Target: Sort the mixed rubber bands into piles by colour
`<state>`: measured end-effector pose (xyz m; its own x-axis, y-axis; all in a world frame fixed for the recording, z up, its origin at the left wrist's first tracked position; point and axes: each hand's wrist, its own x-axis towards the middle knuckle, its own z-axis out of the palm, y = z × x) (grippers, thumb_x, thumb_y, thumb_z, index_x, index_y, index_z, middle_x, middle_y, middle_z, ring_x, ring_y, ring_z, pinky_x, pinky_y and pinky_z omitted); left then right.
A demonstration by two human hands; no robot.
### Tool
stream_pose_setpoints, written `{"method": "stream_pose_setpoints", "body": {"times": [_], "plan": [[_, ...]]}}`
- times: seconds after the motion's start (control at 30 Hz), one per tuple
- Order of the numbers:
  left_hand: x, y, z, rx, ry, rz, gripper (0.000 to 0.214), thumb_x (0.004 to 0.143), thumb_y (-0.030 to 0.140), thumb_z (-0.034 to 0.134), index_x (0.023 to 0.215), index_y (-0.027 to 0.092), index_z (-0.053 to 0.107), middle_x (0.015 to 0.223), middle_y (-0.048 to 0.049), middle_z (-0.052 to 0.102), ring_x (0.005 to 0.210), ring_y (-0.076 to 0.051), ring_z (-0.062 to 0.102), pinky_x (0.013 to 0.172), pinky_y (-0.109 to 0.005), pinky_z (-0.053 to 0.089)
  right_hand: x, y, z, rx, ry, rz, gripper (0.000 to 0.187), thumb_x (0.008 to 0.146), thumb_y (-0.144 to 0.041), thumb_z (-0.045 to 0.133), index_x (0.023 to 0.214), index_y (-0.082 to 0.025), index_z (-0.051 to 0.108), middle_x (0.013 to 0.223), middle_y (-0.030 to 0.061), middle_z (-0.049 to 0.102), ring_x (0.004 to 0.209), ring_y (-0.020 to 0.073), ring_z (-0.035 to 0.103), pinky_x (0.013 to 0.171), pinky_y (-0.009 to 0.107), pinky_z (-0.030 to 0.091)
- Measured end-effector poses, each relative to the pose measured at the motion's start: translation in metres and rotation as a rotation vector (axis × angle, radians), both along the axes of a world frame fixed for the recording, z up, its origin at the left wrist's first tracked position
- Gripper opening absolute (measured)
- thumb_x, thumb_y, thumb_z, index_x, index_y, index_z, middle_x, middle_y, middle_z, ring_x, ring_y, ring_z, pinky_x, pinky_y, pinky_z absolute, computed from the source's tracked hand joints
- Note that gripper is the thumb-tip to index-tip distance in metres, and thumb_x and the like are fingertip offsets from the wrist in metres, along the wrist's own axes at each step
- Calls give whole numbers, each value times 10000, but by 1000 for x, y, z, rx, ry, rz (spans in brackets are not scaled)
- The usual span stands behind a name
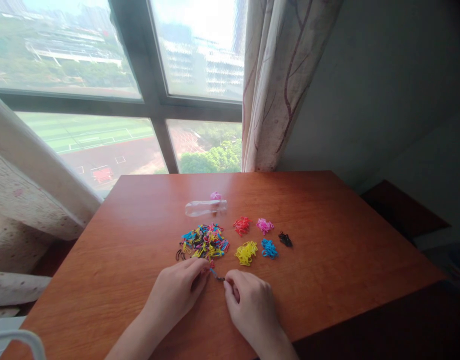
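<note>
Low over the table, my left hand (pixel 183 280) is closed in a pinch on small rubber bands, with red and blue bits showing at its fingertips. My right hand (pixel 250 300) pinches the end of a black rubber band (pixel 219 278). That band reaches across the gap to the blue one by my left fingers; whether they are linked or just touching I cannot tell. Just beyond my left hand lies a mixed pile of coloured rubber bands (pixel 203 241). Sorted by colour to its right are yellow (pixel 246 253), red (pixel 242 225), pink (pixel 265 226), blue (pixel 269 248) and black bands (pixel 285 239).
Behind the mixed pile, a clear plastic bag or tube (pixel 203 208) lies on the brown wooden table (pixel 327 260), with a pink-purple bunch (pixel 215 196) at its far side. A window and curtains (pixel 271 90) border the table's far edge. A white curved rail (pixel 19 337) is at lower left.
</note>
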<state>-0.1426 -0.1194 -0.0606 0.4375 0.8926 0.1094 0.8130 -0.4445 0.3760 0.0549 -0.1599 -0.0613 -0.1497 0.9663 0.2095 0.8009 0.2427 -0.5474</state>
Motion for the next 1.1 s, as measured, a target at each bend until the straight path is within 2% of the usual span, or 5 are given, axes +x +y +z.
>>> {"method": "stream_pose_setpoints", "body": {"times": [0.3,0.4,0.57,0.7,1.1], "plan": [[-1,-1,3,-16,-13,2,195,948,244,445,978,251,637,890,-1,723,762,-168,692,684,-257,508,7,3,-1,8,97,-4,146,875,-180,497,749,-224,557,603,-46,552,557,112,517,567,241,263],[-3,-1,3,-15,-20,-9,195,946,243,441,977,254,633,922,-1,730,792,-170,698,694,-258,509,34,13,-2,54,172,-105,172,917,-270,480,814,-220,610,595,-41,554,529,113,518,556,215,316],[-3,-1,4,-18,-5,-10,192,936,234,440,972,251,628,935,-5,736,817,-179,700,707,-264,516,107,34,-7,142,77,-446,267,898,-424,500,814,-214,644,584,-18,579,516,140,538,541,229,352],[-3,0,4,-21,-12,-19,192,939,241,436,977,255,623,950,-3,738,832,-180,701,717,-265,521,140,43,-14,118,-29,-542,283,874,-443,482,815,-224,651,620,7,628,556,171,575,552,254,348],[-1,0,10,16,-72,21,170,915,241,460,913,245,630,843,6,728,719,-147,681,634,-215,483,139,40,-15,137,-20,-579,352,886,-475,470,864,-201,690,699,52,678,606,190,618,583,266,390]]}}
